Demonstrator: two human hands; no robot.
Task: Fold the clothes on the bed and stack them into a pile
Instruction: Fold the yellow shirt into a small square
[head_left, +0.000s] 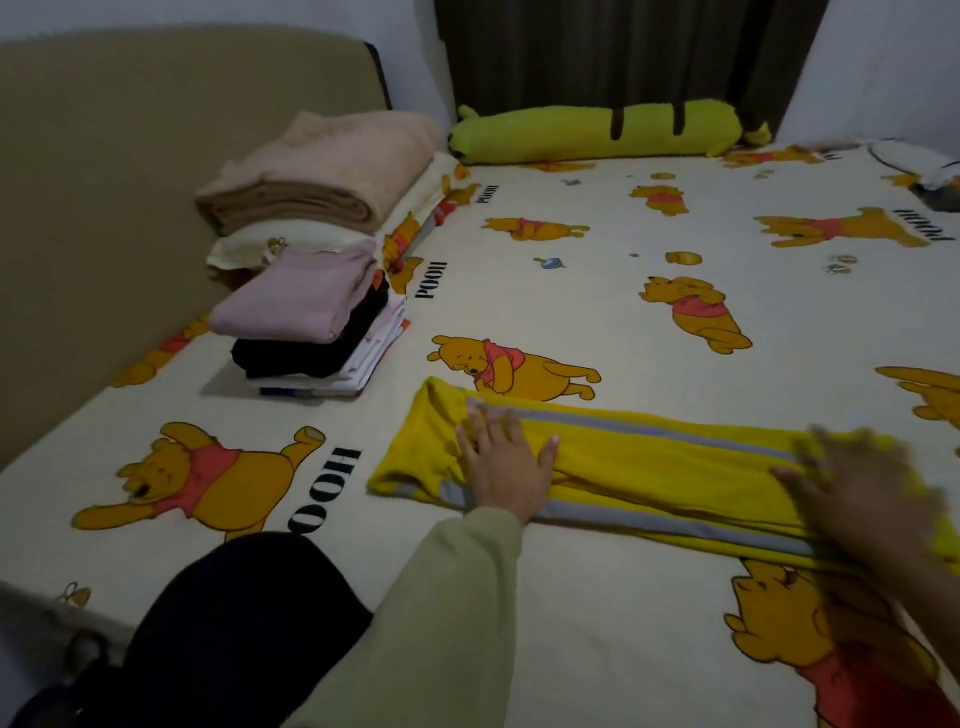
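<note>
A yellow garment with grey stripes (649, 467) lies folded into a long band across the bed (597, 291), running left to right. My left hand (504, 462) presses flat on its left end, fingers spread and straight. My right hand (862, 499) rests flat on the garment's right part and is blurred. A pile of folded clothes (311, 332) stands to the left, with a pink piece on top, a black one under it and white ones at the bottom.
Behind the pile, folded beige blankets (322, 171) lie on a pillow against the tan headboard (130, 156). A long green plush bolster (602, 130) lies along the far edge below dark curtains. My dark-clothed knee (234, 623) is at the bed's near edge.
</note>
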